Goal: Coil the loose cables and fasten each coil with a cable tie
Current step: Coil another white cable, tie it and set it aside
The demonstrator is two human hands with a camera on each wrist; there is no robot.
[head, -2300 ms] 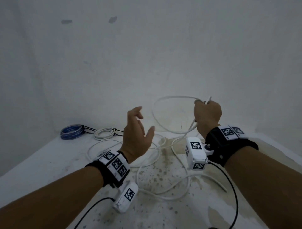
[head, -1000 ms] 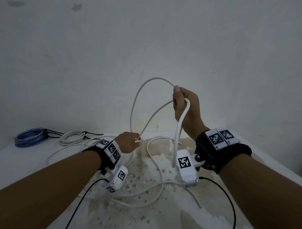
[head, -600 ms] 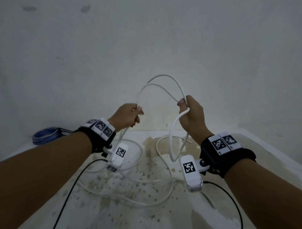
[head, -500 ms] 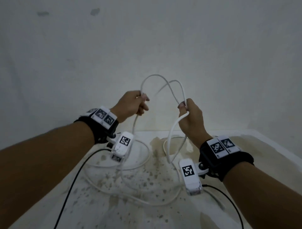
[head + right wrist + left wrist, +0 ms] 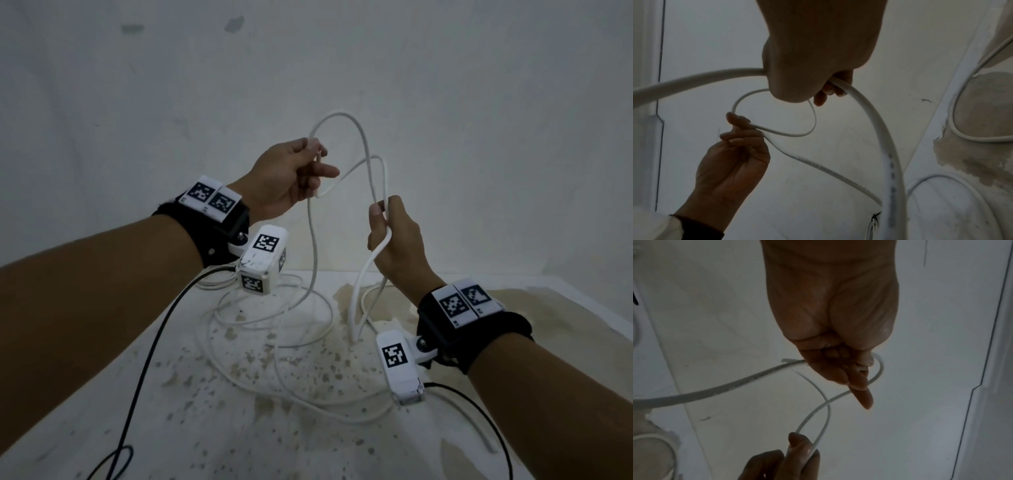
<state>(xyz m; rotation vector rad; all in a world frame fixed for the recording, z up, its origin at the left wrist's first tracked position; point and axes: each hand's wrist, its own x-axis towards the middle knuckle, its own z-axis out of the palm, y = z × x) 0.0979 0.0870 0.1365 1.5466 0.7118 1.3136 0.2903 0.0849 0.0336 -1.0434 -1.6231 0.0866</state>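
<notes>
A long white cable (image 5: pixel 343 115) arcs up in two loops between my raised hands. My left hand (image 5: pixel 317 161) pinches one stretch of it between thumb and curled fingers, seen close in the left wrist view as the left hand (image 5: pixel 860 369) on the cable (image 5: pixel 735 384). My right hand (image 5: pixel 382 212), lower and to the right, grips the gathered loops in its fist. In the right wrist view the cable (image 5: pixel 869 113) runs out from under the right hand (image 5: pixel 830 91). The remaining cable (image 5: pixel 274 329) lies in loose loops on the table.
The white table (image 5: pixel 342 445) is stained brown and speckled, and a plain wall stands close behind it. Its right edge (image 5: pixel 565 301) runs diagonally. Black camera leads (image 5: pixel 147 359) hang from both wrists. A black tie (image 5: pixel 875 217) on white strands shows low in the right wrist view.
My left hand took hold of a stretch of cable near the table and lifted it up beside the right hand, adding a second loop. The right hand kept its grip and sank slightly.
</notes>
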